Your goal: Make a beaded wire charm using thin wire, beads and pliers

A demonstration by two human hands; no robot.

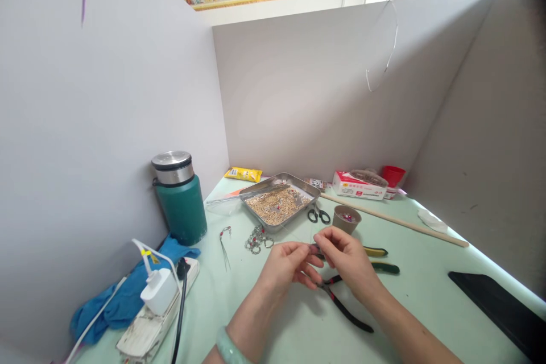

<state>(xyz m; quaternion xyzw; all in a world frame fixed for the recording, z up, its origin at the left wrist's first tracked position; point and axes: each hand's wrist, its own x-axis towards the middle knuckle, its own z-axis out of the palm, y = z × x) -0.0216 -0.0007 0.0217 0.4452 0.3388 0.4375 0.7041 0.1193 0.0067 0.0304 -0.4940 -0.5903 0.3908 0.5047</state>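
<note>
A light pinch, close to the working point, should handle this fine work best. The left hand (286, 263) pinches a small, dark piece (313, 249), mostly hidden, low and just right of centre. The right hand (346, 256) has closed fingertips beside it; their grip is unclear.

head-worn view, facing forward and down, close
</note>
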